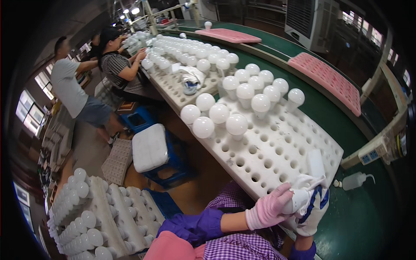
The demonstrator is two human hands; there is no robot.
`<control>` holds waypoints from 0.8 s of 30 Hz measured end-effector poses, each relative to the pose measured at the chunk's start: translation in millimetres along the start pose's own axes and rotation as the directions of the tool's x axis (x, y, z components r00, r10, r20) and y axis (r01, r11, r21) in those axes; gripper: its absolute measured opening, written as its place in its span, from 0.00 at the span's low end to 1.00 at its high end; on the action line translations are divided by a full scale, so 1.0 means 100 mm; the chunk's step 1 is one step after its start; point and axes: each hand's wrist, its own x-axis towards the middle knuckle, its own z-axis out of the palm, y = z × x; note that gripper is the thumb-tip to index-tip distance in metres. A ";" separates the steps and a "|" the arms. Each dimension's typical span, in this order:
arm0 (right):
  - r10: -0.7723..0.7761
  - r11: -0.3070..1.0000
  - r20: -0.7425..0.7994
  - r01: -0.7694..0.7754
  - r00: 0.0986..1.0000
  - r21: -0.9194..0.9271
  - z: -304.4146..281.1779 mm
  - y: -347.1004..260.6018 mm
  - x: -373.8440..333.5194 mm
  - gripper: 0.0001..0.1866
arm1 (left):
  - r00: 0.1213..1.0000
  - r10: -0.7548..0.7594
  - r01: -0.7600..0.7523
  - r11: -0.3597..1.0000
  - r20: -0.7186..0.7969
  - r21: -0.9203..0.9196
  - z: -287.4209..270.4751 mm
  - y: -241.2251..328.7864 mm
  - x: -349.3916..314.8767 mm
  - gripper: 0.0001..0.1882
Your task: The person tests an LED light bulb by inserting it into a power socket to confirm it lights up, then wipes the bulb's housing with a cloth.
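Note:
My left hand [269, 208], in a pink glove, is closed around a white light bulb [297, 202] at the near end of the foam tray. My right hand [313, 213], in a white glove with blue patches, presses a white cloth [308, 183] against the bulb's other side. Part of the bulb is hidden by both hands and the cloth. Just beyond them lies a small white block [316, 162] on the white foam tray [277, 149], which has rows of round holes. Several round-topped bulbs [236, 125] stand upright in the tray's far half.
Another foam tray, full of bulbs [186, 50], lies farther along the green bench, with a bunched cloth [191, 79] on it. Pink hole trays [325, 78] rest along the right. A squeeze bottle [356, 181] lies near my right hand. Bulb-filled trays [115, 216] and a stool [150, 147] are at left; two people work beyond.

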 end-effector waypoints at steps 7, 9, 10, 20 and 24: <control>-0.218 0.971 0.079 0.224 0.973 -0.079 -0.38 0.11 0.03 0.22 | 0.616 -0.552 0.787 0.392 0.562 -0.477 -0.21 0.12 0.20 0.38; -0.283 0.952 0.128 0.294 0.951 -0.082 -0.36 0.07 -0.01 0.25 | 0.338 -0.139 0.757 -0.547 0.931 -0.356 -0.16 -0.02 0.16 0.38; -0.282 0.951 0.140 0.296 0.949 -0.087 -0.38 0.08 -0.01 0.25 | 0.384 -0.154 0.699 -0.596 0.910 -0.396 -0.15 0.02 0.17 0.37; -0.046 0.999 -0.076 0.048 0.996 0.020 -0.30 0.05 -0.08 0.25 | 0.993 0.070 -0.048 0.976 0.094 -0.213 0.14 -0.06 0.03 0.41; -0.304 0.883 -0.001 0.281 0.953 -0.377 -0.21 -0.49 -0.24 0.30 | 0.989 -0.004 0.053 0.945 0.149 -0.323 0.15 0.03 0.02 0.42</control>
